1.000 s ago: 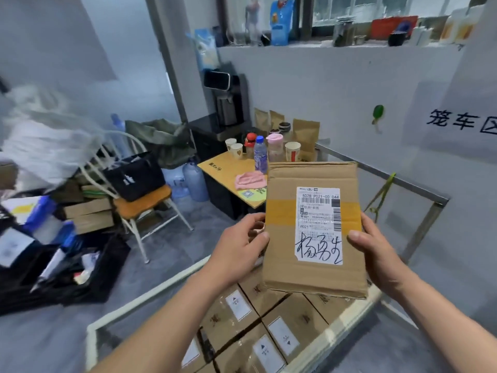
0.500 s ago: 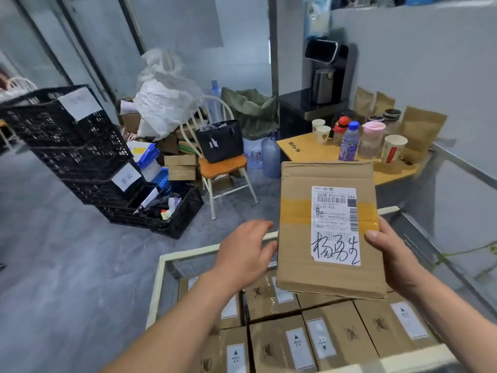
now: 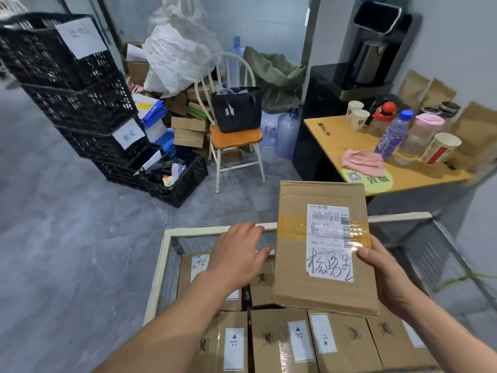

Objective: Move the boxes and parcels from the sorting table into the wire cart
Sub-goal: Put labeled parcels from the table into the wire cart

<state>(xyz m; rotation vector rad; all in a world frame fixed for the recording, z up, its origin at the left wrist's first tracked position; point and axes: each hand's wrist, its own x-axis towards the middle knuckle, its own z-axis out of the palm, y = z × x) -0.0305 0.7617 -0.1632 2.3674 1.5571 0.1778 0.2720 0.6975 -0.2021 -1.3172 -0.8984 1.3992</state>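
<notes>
A flat brown cardboard parcel [image 3: 322, 249] with a white shipping label and yellow tape hangs above the wire cart [image 3: 161, 254]. My right hand [image 3: 382, 267] grips its right edge, thumb on the label. My left hand [image 3: 239, 254] is off the parcel, just left of it, with fingers relaxed and spread over the cart. Inside the cart lie several small brown boxes [image 3: 293, 343] with white labels, packed side by side.
Stacked black plastic crates [image 3: 72, 84] stand at the left. A white chair [image 3: 231, 135] carries a black bag. At the right, a yellow table [image 3: 376, 157] holds cups, a bottle and a pink cloth. Grey floor lies left of the cart.
The view has swung left and down over the cart. My left hand has let go of the parcel's left edge; my right hand alone holds it now.
</notes>
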